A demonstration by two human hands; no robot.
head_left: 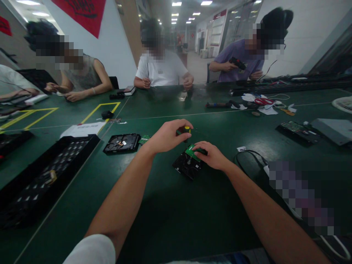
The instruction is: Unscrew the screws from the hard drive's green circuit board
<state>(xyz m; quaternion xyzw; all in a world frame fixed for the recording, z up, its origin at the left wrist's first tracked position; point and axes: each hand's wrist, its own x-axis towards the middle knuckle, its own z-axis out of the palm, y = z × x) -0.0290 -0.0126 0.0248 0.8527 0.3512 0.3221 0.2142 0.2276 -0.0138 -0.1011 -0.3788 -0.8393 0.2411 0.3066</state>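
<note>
Long black plastic tray [55, 163] is lying at the left on the dark green desk [170, 220]; its rows of small compartments are holding pale bits and one brownish piece, too small to tell what they are.

Black hard drive [184, 168] is lying flat on the desk in front of the person, between the two forearms; it is sitting cornerwise, one corner pointing toward the person, long axis running from near left to far right as far as can be judged. Green circuit board [191, 151] is sitting on its far end, beside the right hand [212, 156].

Left hand [167, 136] is closing around a yellow-capped screwdriver [187, 129]; its fingers are wrapping the handle tight, thumb on the near side, yellow cap showing just past the fingertips; long axis is standing roughly upright, cap up, over the far end of the drive; shaft and tip are hidden.

Right hand is resting on the drive's right side; its fingers are curling nearly closed, forefinger on top of the green board and thumb at its near edge, pinching it; the board is poking out leftward from the fingertips.

A second black drive [121, 143] is lying well to the left, a small green board [143, 139] just beside it; a black cable [247, 157] is looping to the right; other people's hands are working at the far edge of the desk.
</note>
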